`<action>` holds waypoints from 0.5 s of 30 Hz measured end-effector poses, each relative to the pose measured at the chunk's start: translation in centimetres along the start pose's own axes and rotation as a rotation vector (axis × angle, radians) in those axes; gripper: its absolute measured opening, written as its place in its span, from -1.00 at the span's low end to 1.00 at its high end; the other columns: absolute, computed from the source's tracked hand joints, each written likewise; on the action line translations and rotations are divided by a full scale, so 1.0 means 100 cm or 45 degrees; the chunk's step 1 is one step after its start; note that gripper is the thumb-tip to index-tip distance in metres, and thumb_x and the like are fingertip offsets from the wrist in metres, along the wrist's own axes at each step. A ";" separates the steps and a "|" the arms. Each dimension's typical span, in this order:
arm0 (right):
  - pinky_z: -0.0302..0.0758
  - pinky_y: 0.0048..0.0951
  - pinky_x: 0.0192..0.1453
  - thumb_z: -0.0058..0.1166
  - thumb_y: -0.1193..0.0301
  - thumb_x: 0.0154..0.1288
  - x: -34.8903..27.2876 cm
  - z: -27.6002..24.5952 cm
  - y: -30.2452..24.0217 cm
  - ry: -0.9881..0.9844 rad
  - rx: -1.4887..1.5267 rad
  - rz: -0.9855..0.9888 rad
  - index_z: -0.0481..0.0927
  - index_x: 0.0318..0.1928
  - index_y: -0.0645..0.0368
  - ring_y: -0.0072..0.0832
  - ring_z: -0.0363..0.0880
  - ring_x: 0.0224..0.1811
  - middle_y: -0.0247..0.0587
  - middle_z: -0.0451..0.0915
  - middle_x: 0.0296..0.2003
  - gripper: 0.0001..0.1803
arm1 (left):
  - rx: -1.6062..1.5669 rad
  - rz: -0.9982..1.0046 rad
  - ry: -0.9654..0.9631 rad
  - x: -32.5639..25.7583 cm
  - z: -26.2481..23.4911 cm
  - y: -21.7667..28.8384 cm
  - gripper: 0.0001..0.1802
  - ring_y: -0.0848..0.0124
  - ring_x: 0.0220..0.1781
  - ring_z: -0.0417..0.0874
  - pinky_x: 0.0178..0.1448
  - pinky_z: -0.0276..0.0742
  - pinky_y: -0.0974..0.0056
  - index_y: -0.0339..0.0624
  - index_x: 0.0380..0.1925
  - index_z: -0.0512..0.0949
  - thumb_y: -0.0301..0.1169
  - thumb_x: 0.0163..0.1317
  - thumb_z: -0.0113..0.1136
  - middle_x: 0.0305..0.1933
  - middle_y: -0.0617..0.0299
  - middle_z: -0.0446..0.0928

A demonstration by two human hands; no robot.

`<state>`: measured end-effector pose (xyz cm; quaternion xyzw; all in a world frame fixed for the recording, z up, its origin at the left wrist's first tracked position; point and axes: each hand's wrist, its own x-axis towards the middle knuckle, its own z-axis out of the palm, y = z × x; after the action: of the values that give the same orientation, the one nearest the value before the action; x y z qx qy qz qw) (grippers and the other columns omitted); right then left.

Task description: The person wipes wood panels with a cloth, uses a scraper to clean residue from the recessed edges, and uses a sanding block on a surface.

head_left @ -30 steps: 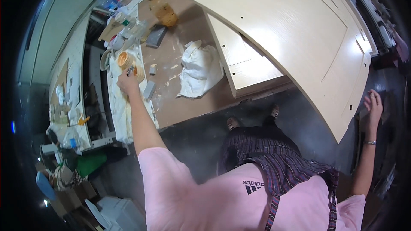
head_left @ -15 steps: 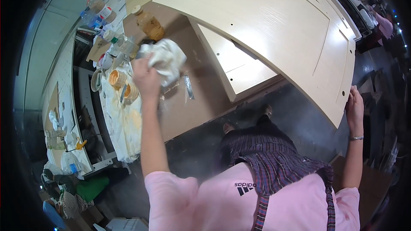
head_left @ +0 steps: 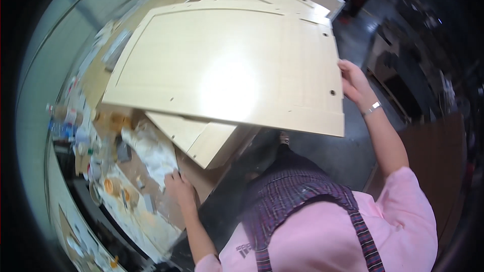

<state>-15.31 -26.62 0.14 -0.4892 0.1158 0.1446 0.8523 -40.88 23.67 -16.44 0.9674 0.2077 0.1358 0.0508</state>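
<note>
Workbench [head_left: 204,182], left hand [head_left: 180,190] by cloth [head_left: 153,152], right hand [head_left: 355,83] curled at panel [head_left: 166,60] edge

Dark grey floor [head_left: 322,158], pale greenish wall [head_left: 43,58]

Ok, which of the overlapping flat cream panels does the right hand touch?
The large uppermost cream panel: the right hand touches its right edge. No hand touches the panels it partly covers.

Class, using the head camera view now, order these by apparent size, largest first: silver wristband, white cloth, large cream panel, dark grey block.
1. Large cream panel
2. White cloth
3. Unsure: dark grey block and silver wristband; both look small, and their nearness to the camera may differ.
</note>
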 end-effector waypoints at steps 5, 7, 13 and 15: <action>0.58 -0.20 0.18 -0.08 0.32 0.46 0.038 0.010 -0.026 0.119 0.091 0.019 0.49 0.07 0.38 -0.27 0.63 0.03 0.01 0.63 -0.01 -0.63 | -0.170 0.147 -0.025 -0.028 -0.007 0.022 -0.60 -0.01 -0.05 0.54 0.00 0.48 0.01 -0.22 0.11 0.56 -0.54 0.22 0.16 -0.09 -0.02 0.51; 0.57 -0.14 0.19 -0.12 0.29 0.47 0.050 0.015 -0.023 0.242 0.037 0.039 0.44 0.14 0.40 -0.22 0.63 0.06 0.06 0.60 0.04 -0.57 | -0.175 0.196 0.070 -0.036 -0.007 0.020 -0.51 -0.02 -0.05 0.54 0.02 0.49 0.04 -0.17 0.21 0.50 -0.55 0.23 0.15 -0.07 -0.02 0.52; 0.61 -0.11 0.07 -0.13 0.27 0.48 0.056 0.047 -0.035 0.406 -0.190 -0.129 0.39 0.21 0.45 -0.18 0.67 -0.01 0.12 0.59 0.05 -0.50 | -0.174 0.360 0.048 -0.055 0.005 0.005 -0.54 -0.03 -0.07 0.49 0.03 0.44 -0.03 -0.14 0.16 0.54 -0.47 0.21 0.24 -0.13 -0.01 0.50; 0.65 -0.14 -0.01 -0.09 0.28 0.48 0.056 0.052 -0.050 0.368 -0.169 -0.193 0.40 0.18 0.49 -0.19 0.69 -0.08 0.13 0.61 0.00 -0.51 | -0.231 0.350 0.063 -0.060 0.007 0.000 -0.53 -0.03 -0.11 0.46 0.01 0.40 -0.06 -0.12 0.11 0.57 -0.41 0.15 0.33 -0.20 -0.01 0.46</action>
<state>-8.04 -23.74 4.78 -0.5674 0.1901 0.0152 0.8011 -45.93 21.14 -18.61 0.9745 0.0616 0.1834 0.1137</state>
